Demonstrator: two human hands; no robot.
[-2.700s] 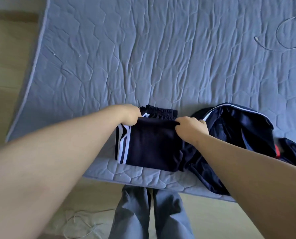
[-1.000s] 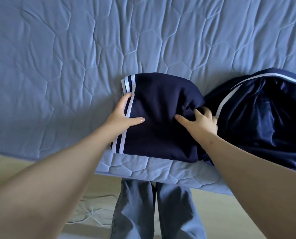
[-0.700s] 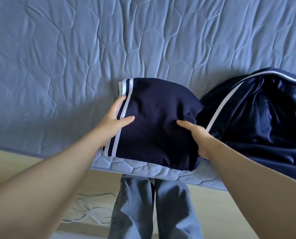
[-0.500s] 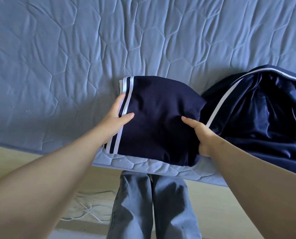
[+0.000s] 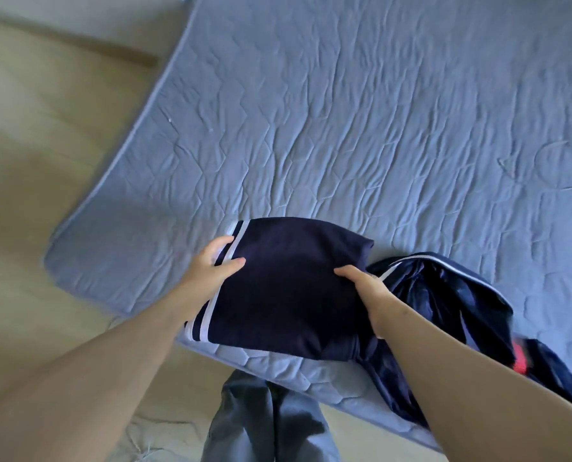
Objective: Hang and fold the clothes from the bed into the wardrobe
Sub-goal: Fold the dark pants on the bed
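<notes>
Head view looks down on a bed (image 5: 344, 128) covered with a wrinkled, blue-grey quilted cover, its near edge running from the left down towards the right. At that near edge is the folded navy garment (image 5: 288, 288), a thick rectangular bundle with white stripes along its left side. Both hands hold it. The left hand (image 5: 211, 265) grips the striped left edge, with the thumb lying across the top of the cloth and the fingers curled round the edge and partly hidden beneath. The right hand (image 5: 367, 291) grips the right edge in the same way, with the thumb on top pointing left and the fingers tucked out of sight under the fold. Whether the bundle rests on the cover or is raised just off it cannot be told.

Touching the bundle's right side is a loose navy jacket (image 5: 444, 305) with a shiny lining and thin white piping. It is heaped on the bed and spills over the near edge. A small red patch (image 5: 519, 358) shows at its right.

Far right on the cover lies a thin looped wire (image 5: 561, 168), blurred. Pale wooden floor (image 5: 44, 128) fills the left side. The person's grey trousers (image 5: 271, 425) are below the bed edge, with a tangle of pale cord (image 5: 144, 438) on the floor just left of them.
</notes>
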